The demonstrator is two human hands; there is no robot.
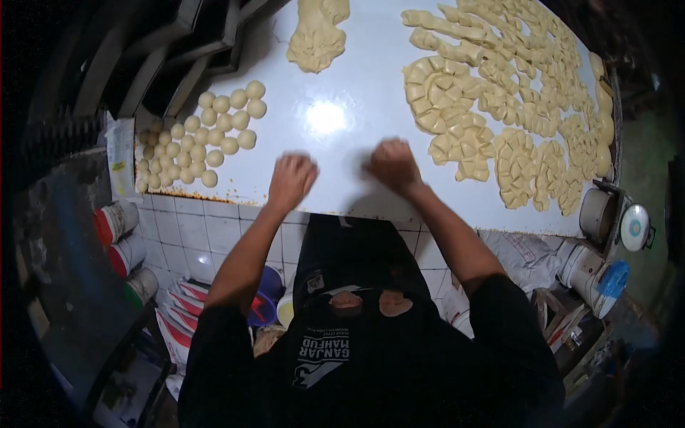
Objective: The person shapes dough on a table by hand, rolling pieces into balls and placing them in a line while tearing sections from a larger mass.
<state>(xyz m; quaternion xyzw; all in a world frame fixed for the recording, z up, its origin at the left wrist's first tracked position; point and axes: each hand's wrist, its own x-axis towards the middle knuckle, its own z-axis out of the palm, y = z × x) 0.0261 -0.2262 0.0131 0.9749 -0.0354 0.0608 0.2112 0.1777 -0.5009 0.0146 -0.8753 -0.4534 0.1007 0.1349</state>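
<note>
Both hands are over the near part of a white table (335, 187). My left hand (291, 180) is closed, its fingers curled down towards the tabletop and a little blurred. My right hand (392, 165) is curled like a fist, its left side smeared by motion. Whatever lies under either hand is hidden. Left of my left hand sit many small round dough balls (216, 136), grouped near the table's left edge. Beyond the hands lies a lump of pale dough (317, 39). To the right spread many cut dough pieces (464, 93), some in round scored clusters.
Dark stacked metal trays (182, 43) stand at the far left. Smooth dough pieces (605, 121) line the table's right edge. A pot (596, 212) is by the right corner. Buckets (118, 220) and red-and-white bags (182, 314) stand below on the left; a white sack (524, 260) lies below right.
</note>
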